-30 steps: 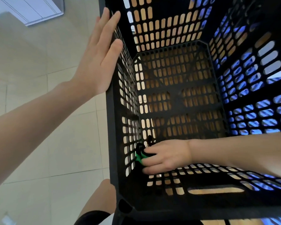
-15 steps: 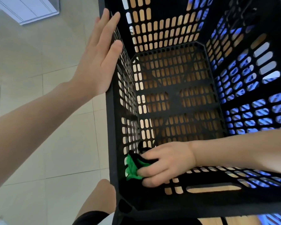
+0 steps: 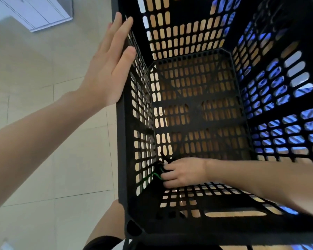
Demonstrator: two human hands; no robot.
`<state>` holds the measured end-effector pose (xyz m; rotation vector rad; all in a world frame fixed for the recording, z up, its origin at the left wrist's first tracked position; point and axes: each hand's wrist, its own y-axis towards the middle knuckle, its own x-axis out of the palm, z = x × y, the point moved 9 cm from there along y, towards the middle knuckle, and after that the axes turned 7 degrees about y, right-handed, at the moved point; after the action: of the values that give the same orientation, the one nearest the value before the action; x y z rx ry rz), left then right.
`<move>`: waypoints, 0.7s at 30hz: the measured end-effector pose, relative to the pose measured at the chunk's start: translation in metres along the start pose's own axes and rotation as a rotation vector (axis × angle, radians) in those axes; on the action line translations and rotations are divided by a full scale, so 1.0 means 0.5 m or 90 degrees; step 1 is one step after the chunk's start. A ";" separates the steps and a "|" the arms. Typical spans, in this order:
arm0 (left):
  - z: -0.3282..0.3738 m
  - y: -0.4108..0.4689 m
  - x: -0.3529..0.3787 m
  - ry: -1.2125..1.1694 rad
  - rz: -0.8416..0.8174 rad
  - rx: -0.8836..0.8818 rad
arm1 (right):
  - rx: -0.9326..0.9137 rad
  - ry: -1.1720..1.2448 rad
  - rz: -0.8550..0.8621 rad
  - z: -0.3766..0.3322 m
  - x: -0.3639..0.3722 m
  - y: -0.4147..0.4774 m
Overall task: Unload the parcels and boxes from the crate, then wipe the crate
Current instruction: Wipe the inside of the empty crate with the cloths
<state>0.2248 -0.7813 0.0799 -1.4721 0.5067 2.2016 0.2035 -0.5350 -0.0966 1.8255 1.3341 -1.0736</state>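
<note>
Head: crate (image 3: 121,141) holds right hand (image 3: 184,172) w/ cloth (image 3: 158,171).

Quick tally, nothing fancy: one crate (image 3: 122,141), black and slotted all over, with four walls and one base showing. One cloth (image 3: 158,171), dark with a bit of green, bunched in the crate's near left corner. Two hands, both mine: my left hand (image 3: 107,69) flat on the outside of the crate's left wall, my right hand (image 3: 184,173) down inside gripping that cloth. One knee (image 3: 108,219) by the near left corner. One white cabinet (image 3: 34,11) off on the tiled floor (image 3: 61,159).
</note>
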 end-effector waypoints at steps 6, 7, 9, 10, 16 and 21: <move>-0.001 -0.002 0.000 0.001 -0.005 0.000 | -0.042 0.033 0.144 -0.053 -0.135 0.017; -0.001 -0.003 0.000 0.000 -0.004 0.001 | -0.051 0.034 0.171 -0.069 -0.167 0.015; -0.001 -0.004 0.000 -0.001 0.000 0.002 | -0.065 0.032 0.221 -0.107 -0.233 0.014; -0.001 -0.004 0.000 -0.002 0.002 0.004 | -0.069 0.032 0.246 -0.125 -0.264 0.013; -0.004 -0.003 0.004 -0.003 -0.001 0.006 | 0.010 0.010 0.360 -0.130 -0.389 0.003; -0.006 -0.004 0.003 -0.005 0.002 0.019 | 0.335 0.160 0.592 0.049 -0.462 -0.027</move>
<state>0.2275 -0.7811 0.0776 -1.4480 0.5373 2.1911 0.1484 -0.6546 0.0954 2.6117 0.1694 -0.7007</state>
